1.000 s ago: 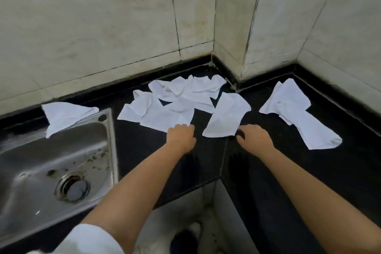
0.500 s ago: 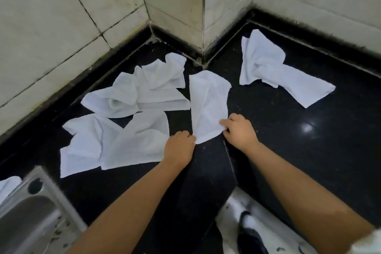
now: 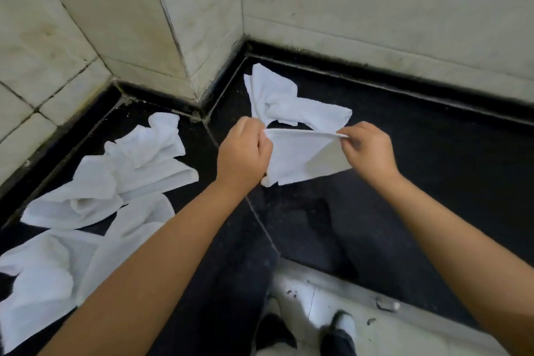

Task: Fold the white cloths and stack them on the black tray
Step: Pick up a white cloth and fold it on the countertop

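Note:
I hold one white cloth (image 3: 300,157) up above the black counter (image 3: 433,159), stretched between both hands. My left hand (image 3: 245,153) pinches its left top corner and my right hand (image 3: 368,149) pinches its right top corner. The cloth hangs down from that taut top edge. Another crumpled white cloth (image 3: 286,102) lies just behind it near the wall corner. Several more crumpled white cloths (image 3: 121,179) lie spread over the counter to the left. No black tray is in view.
Pale tiled walls (image 3: 375,3) close the counter at the back, with a jutting wall corner (image 3: 185,37) in the middle. The counter's front edge and a light floor (image 3: 332,306) with my dark shoes lie below.
Both hands took the corners of the middle cloth and lifted it off the counter, moving it right. The view swung right, so the sink left the frame.

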A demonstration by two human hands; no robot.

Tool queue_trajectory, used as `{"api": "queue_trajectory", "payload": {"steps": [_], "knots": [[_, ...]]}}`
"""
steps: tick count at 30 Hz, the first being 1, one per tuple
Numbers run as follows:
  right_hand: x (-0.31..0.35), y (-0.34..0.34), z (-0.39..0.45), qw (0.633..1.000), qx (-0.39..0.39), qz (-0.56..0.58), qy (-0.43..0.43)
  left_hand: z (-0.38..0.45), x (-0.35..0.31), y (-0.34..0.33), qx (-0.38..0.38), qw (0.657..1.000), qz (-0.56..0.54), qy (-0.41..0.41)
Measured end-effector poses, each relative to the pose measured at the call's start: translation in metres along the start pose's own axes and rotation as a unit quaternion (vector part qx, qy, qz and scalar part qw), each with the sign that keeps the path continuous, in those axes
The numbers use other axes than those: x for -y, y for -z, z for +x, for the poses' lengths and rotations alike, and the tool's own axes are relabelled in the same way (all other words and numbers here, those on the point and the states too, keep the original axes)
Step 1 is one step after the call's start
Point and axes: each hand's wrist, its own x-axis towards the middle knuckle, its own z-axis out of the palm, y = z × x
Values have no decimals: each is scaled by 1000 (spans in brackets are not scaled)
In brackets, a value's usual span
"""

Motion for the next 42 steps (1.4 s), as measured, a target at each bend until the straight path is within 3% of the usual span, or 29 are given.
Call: {"api": "queue_trajectory", "payload": {"steps": [7, 12, 14, 17, 21, 24, 26, 28, 30, 34, 36, 38, 42], "knots": [[-106, 131, -17, 990, -75, -39, -116, 39, -128, -75, 89, 993, -61, 37], [-176, 203, -48, 981, -135, -75, -115, 53, -212, -130, 106, 992, -72, 2], [-204, 216, -71, 985, -112, -92, -96, 43, -231, -150, 148, 984, -93, -16], [-248, 218, -120, 992, 25, -100, -69, 5, -238, -181, 280, 956, -82, -9], [-280, 199, -183, 964, 238, -77, -88, -56, -220, -213, 501, 864, -40, 38], [-291, 185, -210, 912, 385, -42, -139, -80, -216, -222, 645, 754, 24, 120], [-296, 180, -218, 884, 436, -5, -166, -85, -218, -224, 717, 674, 62, 165], [-303, 179, -219, 881, 428, 30, -199, -84, -220, -226, 742, 643, 96, 160], [-307, 179, -212, 898, 382, 32, -217, -78, -218, -233, 715, 678, 95, 139], [-313, 171, -187, 937, 272, -15, -217, -62, -211, -246, 578, 805, 90, 99], [-314, 161, -176, 944, 246, -43, -216, -58, -206, -252, 515, 844, 124, 76], [-316, 150, -167, 945, 236, -66, -216, -57, -204, -256, 485, 858, 151, 74], [-316, 132, -161, 948, 206, -93, -222, -60, -194, -263, 484, 851, 200, 32]]}}
